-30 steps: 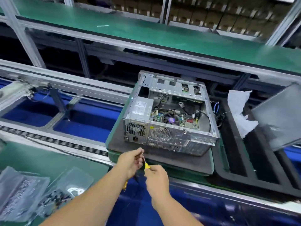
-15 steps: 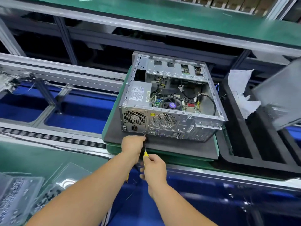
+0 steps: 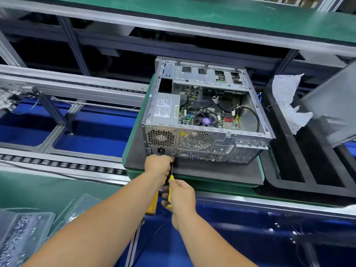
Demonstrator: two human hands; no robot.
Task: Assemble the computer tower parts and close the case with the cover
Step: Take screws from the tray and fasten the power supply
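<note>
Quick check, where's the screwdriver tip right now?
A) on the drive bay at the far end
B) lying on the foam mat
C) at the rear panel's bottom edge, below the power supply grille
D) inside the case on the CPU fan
C: the right hand grips the yellow-handled screwdriver, whose shaft rises past the left hand to the bottom edge of the computer case rear panel, below the power supply grille.

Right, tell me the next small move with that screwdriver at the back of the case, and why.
Probably turn the screwdriver to drive the screw in. Its tip sits at the lower edge of the case's rear panel, beside the power socket. The left hand steadies the shaft near the tip and the right hand grips the yellow handle. Whether the tip is seated in the screw cannot be told.
</note>
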